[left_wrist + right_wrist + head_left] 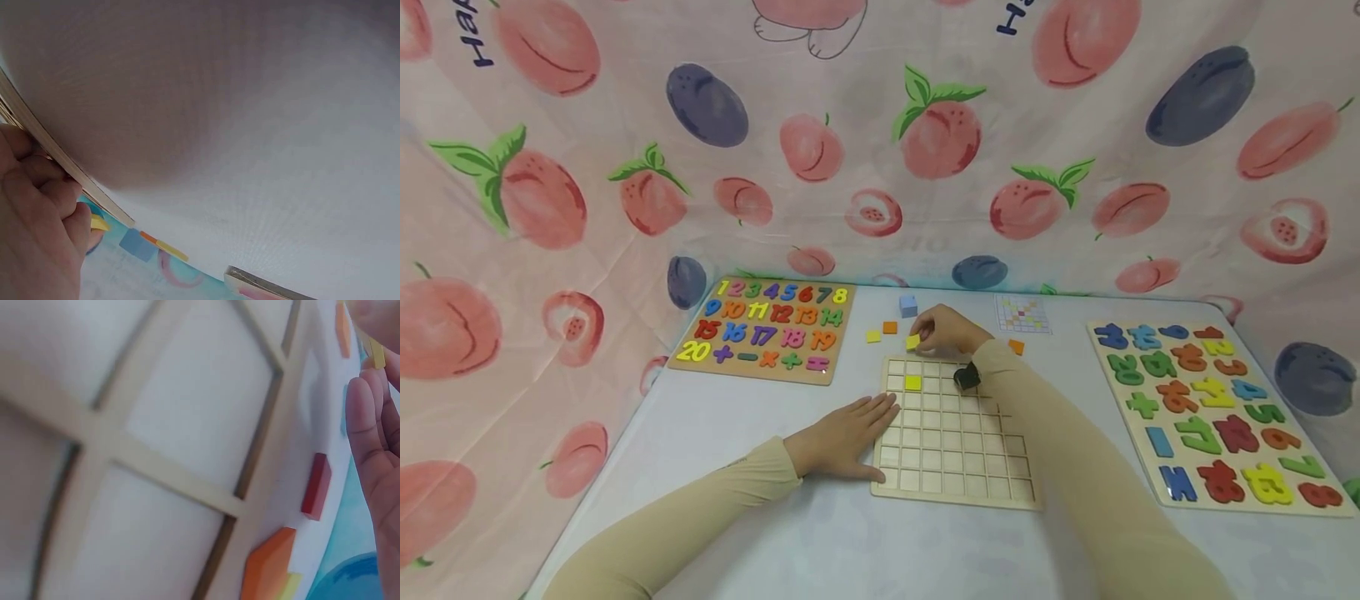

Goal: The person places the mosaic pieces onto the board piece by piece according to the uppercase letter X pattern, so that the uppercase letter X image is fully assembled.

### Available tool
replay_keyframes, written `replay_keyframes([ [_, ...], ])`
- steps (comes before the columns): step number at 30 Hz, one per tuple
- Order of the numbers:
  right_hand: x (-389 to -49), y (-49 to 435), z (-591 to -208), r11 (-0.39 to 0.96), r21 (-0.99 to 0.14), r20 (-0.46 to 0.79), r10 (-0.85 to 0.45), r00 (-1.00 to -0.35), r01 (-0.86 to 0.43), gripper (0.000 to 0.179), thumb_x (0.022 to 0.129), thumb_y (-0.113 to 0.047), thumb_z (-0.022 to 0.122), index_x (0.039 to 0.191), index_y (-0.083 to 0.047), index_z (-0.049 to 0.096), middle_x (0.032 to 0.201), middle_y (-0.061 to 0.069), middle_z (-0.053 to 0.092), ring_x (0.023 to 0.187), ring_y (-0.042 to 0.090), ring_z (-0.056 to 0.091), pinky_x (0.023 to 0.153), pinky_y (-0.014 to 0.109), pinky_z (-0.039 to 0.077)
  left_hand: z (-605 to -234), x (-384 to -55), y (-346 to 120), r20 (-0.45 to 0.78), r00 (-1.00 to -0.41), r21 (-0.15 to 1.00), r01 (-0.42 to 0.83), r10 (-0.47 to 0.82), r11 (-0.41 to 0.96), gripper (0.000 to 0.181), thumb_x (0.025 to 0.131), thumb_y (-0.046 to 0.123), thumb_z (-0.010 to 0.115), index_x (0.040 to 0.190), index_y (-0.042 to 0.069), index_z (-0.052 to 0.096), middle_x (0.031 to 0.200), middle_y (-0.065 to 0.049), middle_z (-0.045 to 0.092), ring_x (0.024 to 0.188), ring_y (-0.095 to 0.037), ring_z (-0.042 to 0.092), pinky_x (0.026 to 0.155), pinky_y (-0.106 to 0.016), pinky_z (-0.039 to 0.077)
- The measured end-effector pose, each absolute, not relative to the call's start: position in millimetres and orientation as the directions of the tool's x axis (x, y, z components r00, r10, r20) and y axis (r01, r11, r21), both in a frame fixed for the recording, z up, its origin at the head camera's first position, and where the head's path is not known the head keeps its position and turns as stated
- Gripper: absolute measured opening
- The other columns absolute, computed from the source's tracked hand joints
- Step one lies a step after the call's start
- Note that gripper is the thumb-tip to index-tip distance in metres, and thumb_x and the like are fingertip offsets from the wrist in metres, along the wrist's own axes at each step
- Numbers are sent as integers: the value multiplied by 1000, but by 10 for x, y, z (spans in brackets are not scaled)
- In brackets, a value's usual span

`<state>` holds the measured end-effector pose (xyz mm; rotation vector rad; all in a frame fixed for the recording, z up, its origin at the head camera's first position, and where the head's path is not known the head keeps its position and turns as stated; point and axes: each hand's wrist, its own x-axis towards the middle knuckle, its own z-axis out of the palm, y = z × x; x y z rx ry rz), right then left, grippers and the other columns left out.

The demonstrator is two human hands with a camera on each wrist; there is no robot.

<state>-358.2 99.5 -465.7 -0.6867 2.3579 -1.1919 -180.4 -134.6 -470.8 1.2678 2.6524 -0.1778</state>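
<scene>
My right hand pinches a small yellow square tile just beyond the far edge of a wooden grid board. In the right wrist view the tile shows edge-on between thumb and fingers. My left hand rests at the board's left edge, fingers spread over the rim. One yellow tile lies in a cell of the second row. Left of the pinched tile, another yellow tile and an orange tile lie on the table.
A blue block stands behind the tiles. The printed pattern card lies at the back. An orange tile and a red tile lie beyond the board. Number boards flank it, one left and one right.
</scene>
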Motion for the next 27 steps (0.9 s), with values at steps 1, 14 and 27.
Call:
replay_keyframes([
  [1,-3568,1002,-4638,509,-820,-123,-602,-789,-261,22,77,-1,74,98,2,69,81,6,64,74,14,58,70,27,53,-4707,-1805,-1345,-233,-616,-28,778,753,628,100,84,73,41,151,4,12,159,-12,11,148,-23,10,120,-35,16],
  [14,-3320,1177,-4533,505,-774,-50,-652,-757,-383,19,77,-7,75,95,-3,70,81,6,65,72,13,59,68,27,53,-4697,-1811,-1345,-224,-604,-36,790,765,612,100,84,72,41,150,2,15,158,-14,12,147,-25,12,120,-36,18],
  [27,-2964,1377,-4523,492,-779,-56,-671,-740,-387,20,77,-10,76,95,-3,70,81,6,65,72,13,59,67,26,53,-4708,-1805,-1342,-248,-619,-19,772,745,635,100,84,73,40,151,6,11,159,-10,9,148,-23,9,120,-35,15],
])
